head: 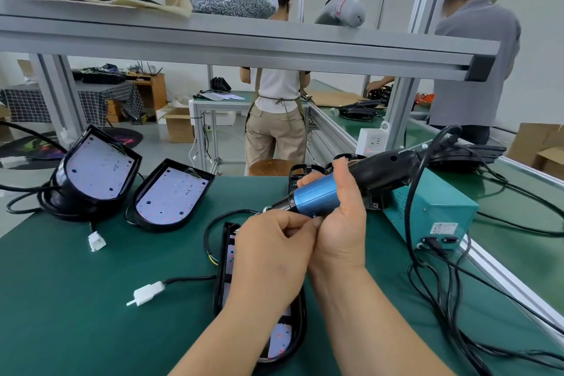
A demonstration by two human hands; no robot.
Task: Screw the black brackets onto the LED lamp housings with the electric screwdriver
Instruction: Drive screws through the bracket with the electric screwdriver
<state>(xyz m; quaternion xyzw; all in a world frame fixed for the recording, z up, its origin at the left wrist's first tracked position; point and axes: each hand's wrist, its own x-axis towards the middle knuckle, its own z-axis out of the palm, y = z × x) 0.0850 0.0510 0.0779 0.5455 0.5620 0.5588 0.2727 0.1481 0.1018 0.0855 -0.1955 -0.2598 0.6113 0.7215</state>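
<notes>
Right hand (338,210) grips the electric screwdriver (317,195) tilted so its bit (266,209) reaches the left hand (271,250), whose curled fingers (293,224) pinch something hidden, likely loading it.

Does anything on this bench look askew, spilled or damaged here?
Nothing spilled or damaged. The far-left black lamp housing with a white LED board sits steeply tilted, propped on black parts beneath it. Loose black cords tangle on the green bench mat beside the teal metal power box.
</notes>
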